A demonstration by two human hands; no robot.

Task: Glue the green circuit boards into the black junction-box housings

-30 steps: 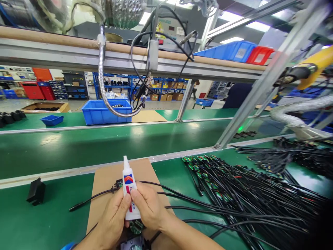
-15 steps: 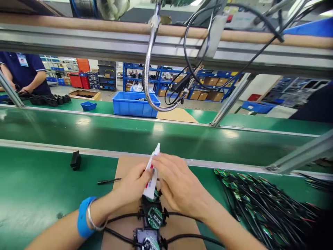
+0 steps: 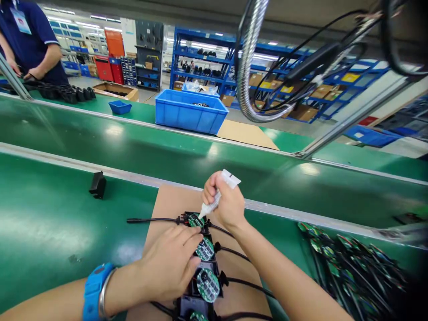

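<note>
My right hand (image 3: 230, 206) is wrapped around a white squeeze tube (image 3: 230, 178), nozzle pointing down. The tip meets, or hovers just over, the farthest round green circuit board (image 3: 195, 220); contact is hard to judge. My left hand (image 3: 169, 263) lies flat, fingers stretched out, against the left side of a row of black housings (image 3: 194, 306). Its fingertips rest beside the nearest boards and partly cover the row. Further round boards, including a middle one (image 3: 205, 249) and a nearer one (image 3: 207, 285), sit on these housings. Black cables (image 3: 249, 285) run out sideways.
Brown cardboard (image 3: 169, 198) lies beneath the row. A heap of cabled circuit boards (image 3: 351, 263) is at right, a small black housing (image 3: 98, 185) at left. Beyond the rail stand a blue bin (image 3: 190, 111) and a co-worker (image 3: 36, 44). A metal flexible hose (image 3: 249, 67) hangs overhead.
The tube was between both hands, nozzle up; now my right hand alone holds it, nozzle down at the far board. My left hand has let go and moved onto the row. The view has tilted.
</note>
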